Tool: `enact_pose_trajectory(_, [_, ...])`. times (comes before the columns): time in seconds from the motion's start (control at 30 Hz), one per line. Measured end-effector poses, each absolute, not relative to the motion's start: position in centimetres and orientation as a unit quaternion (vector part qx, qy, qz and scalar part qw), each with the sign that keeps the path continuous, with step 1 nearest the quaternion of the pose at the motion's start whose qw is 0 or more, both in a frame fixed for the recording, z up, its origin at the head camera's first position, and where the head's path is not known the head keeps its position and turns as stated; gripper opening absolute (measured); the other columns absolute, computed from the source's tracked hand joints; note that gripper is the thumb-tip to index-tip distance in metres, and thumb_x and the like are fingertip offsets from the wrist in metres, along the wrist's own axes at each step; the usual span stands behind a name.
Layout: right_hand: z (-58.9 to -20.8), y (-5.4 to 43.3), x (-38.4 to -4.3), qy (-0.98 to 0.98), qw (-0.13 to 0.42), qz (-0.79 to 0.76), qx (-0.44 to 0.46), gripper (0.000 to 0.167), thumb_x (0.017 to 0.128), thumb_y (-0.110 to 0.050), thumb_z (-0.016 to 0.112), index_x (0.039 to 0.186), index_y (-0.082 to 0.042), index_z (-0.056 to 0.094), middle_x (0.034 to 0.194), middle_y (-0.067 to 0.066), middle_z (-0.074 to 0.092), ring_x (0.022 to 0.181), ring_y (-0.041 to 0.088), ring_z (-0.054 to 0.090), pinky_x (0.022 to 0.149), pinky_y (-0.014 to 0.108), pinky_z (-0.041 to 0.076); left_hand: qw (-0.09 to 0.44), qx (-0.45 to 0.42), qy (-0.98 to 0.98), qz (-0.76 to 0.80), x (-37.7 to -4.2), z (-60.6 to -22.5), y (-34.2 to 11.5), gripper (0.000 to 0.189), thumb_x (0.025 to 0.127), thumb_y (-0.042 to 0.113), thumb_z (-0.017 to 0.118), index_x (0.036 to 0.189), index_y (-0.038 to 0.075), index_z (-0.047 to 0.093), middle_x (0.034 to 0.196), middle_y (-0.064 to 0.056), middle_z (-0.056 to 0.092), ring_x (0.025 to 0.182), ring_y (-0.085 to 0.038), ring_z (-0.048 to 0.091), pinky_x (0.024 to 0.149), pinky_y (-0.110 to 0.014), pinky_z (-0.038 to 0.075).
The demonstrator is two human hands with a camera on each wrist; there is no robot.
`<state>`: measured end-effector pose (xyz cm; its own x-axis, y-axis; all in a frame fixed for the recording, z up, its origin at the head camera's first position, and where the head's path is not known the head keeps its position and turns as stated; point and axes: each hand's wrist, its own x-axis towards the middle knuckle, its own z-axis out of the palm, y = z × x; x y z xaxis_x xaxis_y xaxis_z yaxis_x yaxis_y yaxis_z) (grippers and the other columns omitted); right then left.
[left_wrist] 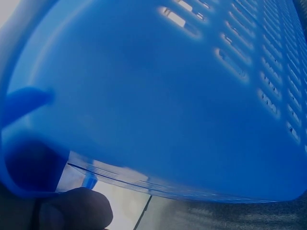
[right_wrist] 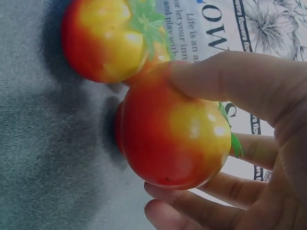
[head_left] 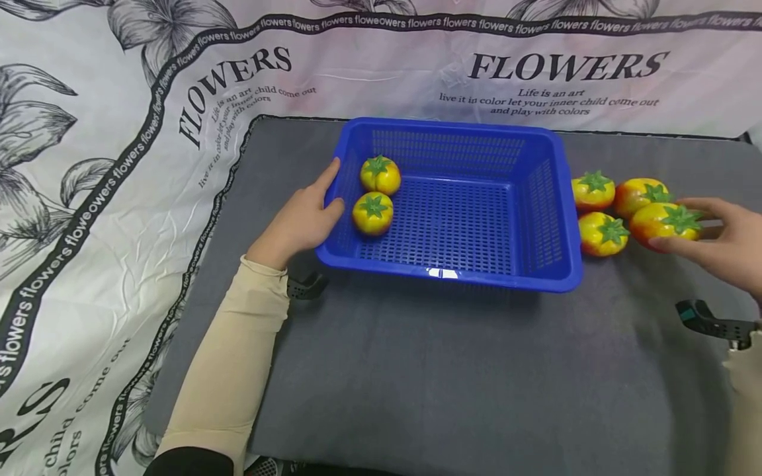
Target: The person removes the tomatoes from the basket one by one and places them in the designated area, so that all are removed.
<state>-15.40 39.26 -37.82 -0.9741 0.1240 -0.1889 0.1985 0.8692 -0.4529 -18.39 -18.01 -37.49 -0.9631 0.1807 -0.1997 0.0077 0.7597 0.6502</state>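
Observation:
A blue plastic basket (head_left: 446, 268) with slotted walls stands on the grey table. My left hand (head_left: 300, 221) grips its left rim, index finger along the edge and thumb over it; the basket's wall (left_wrist: 144, 105) fills the left wrist view. Inside, at the left end, two red-and-yellow tomatoes (head_left: 373, 213) with green leafy tops lie side by side. Right of the basket, my right hand (head_left: 723, 241) holds another such tomato (right_wrist: 177, 134) between thumb and fingers. Three more tomatoes (head_left: 603, 235) sit close together between that hand and the basket.
The grey tabletop (head_left: 446, 370) stretches in front of the basket. Behind and to the left hangs a white cloth (head_left: 381, 73) printed with flowers and lettering. Dark wrist devices (head_left: 711, 324) are on both arms.

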Motion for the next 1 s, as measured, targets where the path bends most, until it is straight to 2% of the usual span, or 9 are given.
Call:
enact_pose_trajectory(0.2, [-38.4, 39.5, -15.7, 0.972, 0.075, -0.211, 0.072, 0.079, 0.104, -0.033, 0.064, 0.156, 0.014, 0.028, 0.151, 0.048, 0.029, 0.117, 0.069, 0.042, 0.094, 0.080, 0.038, 0.125, 0.045, 0.928, 0.349, -18.1, -37.6, -18.1, 0.072, 0.107, 0.032, 0.044, 0.170, 0.032, 0.010, 0.157, -0.019, 0.048, 0.079, -0.029, 0.073, 0.082, -0.046, 0.057])
enact_pose_trajectory(0.43, [-39.0, 39.5, -15.9, 0.971, 0.093, -0.205, 0.077, 0.086, 0.103, -0.040, 0.065, 0.158, 0.013, 0.027, 0.152, 0.048, 0.028, 0.121, 0.068, 0.040, 0.094, 0.080, 0.038, 0.120, 0.045, 0.929, 0.348, -18.1, -37.7, -18.3, 0.073, 0.107, 0.031, 0.044, 0.170, 0.032, 0.010, 0.160, -0.017, 0.045, 0.086, -0.030, 0.072, 0.088, -0.047, 0.056])
enact_pose_trajectory(0.63, [-39.6, 39.8, -15.8, 0.968, 0.101, -0.215, 0.079, 0.087, 0.103, -0.042, 0.064, 0.158, 0.013, 0.026, 0.149, 0.049, 0.029, 0.120, 0.067, 0.040, 0.095, 0.080, 0.038, 0.124, 0.048, 0.925, 0.356, -18.3, -37.6, -18.2, 0.072, 0.107, 0.031, 0.044, 0.170, 0.033, 0.010, 0.155, -0.018, 0.050, 0.071, -0.027, 0.073, 0.073, -0.043, 0.058])
enact_pose_trajectory(0.83, [-40.2, 40.0, -15.7, 0.968, 0.105, -0.215, 0.082, 0.089, 0.103, -0.044, 0.064, 0.158, 0.014, 0.025, 0.150, 0.049, 0.029, 0.122, 0.067, 0.039, 0.096, 0.080, 0.038, 0.128, 0.047, 0.926, 0.353, -18.4, -37.6, -18.1, 0.072, 0.107, 0.032, 0.044, 0.170, 0.033, 0.009, 0.159, -0.016, 0.047, 0.071, -0.026, 0.072, 0.073, -0.042, 0.057])
enact_pose_trajectory(1.0, [-40.4, 39.8, -15.6, 0.968, 0.105, -0.215, 0.082, 0.091, 0.101, -0.044, 0.066, 0.157, 0.015, 0.027, 0.149, 0.050, 0.031, 0.123, 0.067, 0.039, 0.094, 0.079, 0.039, 0.131, 0.046, 0.924, 0.356, -18.4, -37.7, -18.2, 0.072, 0.107, 0.032, 0.044, 0.170, 0.034, 0.009, 0.157, -0.017, 0.049, 0.067, -0.025, 0.072, 0.069, -0.041, 0.057])
